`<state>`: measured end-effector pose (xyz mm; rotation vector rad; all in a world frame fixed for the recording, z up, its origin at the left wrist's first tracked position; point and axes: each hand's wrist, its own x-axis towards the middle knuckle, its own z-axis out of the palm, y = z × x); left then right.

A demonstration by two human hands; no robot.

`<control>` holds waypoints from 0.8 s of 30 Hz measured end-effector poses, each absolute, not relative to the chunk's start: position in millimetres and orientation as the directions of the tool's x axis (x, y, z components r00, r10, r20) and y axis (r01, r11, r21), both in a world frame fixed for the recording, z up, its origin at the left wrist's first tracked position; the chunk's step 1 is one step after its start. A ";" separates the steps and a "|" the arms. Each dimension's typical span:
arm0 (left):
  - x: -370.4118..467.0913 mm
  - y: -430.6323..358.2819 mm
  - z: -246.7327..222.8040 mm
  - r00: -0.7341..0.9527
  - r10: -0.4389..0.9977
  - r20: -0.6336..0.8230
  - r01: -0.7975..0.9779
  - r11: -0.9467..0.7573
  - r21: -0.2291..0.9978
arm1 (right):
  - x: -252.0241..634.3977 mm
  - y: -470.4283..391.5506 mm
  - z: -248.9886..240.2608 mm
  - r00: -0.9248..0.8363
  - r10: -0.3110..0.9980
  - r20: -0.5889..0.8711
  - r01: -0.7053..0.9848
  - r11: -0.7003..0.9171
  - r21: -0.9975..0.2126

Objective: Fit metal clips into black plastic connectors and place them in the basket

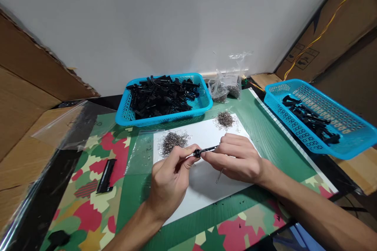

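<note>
At the left, on the patterned mat (82, 194), lies a black plastic part (105, 176), its long axis running away from the person and leaning slightly right, with a short foot jutting rightward at the near end. Farther back, a blue perforated basket (125, 106) holds a heap of similar black parts (160, 96), pointing every way. Just in front of it, a pile of small bent metal wire pieces (173, 143) sits on a white sheet (212, 194). Over that sheet, the left hand (171, 176) pinches the thicker end of a slim black piece (208, 149) between thumb and forefinger. This piece lies almost crosswise, its narrow end pointing right and slightly away. The right hand (235, 159), fingers curled closed, covers that end; a thin rod (219, 175) protrudes beneath it, slanting toward the person, its grip hidden. Beyond are a second wire pile (225, 119) and clear bags (232, 88). Rightmost, another blue basket (297, 131) holds fewer black parts, mostly aligned lengthwise.
</note>
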<state>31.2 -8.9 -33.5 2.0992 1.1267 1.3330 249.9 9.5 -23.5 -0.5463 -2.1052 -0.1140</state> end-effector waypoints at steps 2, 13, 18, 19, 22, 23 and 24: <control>31.2 -8.8 -34.1 0.213 0.806 0.552 0.407 -0.587 0.700 | 250.3 9.9 -25.1 -0.465 0.329 0.822 0.418 0.900 -0.124; 30.9 -9.7 -34.2 0.211 0.830 0.517 0.414 -0.555 0.722 | 250.2 8.9 -23.5 -0.486 0.368 0.793 0.406 0.898 -0.168; 29.3 -10.6 -35.8 0.228 0.839 0.494 0.414 -0.542 0.731 | 249.2 8.3 -23.9 -0.528 0.363 0.768 0.387 0.908 -0.163; 29.0 -10.7 -36.4 0.231 0.840 0.491 0.417 -0.541 0.730 | 248.7 7.9 -23.9 -0.533 0.368 0.762 0.386 0.907 -0.168; 28.5 -10.3 -37.7 0.232 0.840 0.491 0.429 -0.541 0.723 | 246.7 7.7 -24.3 -0.520 0.385 0.762 0.396 0.900 -0.185; 28.6 -9.8 -37.7 0.224 0.842 0.491 0.433 -0.538 0.724 | 246.2 8.1 -24.6 -0.508 0.390 0.768 0.402 0.896 -0.189; 28.8 -9.3 -37.5 0.215 0.845 0.489 0.435 -0.531 0.727 | 245.8 8.7 -25.0 -0.494 0.393 0.776 0.406 0.893 -0.194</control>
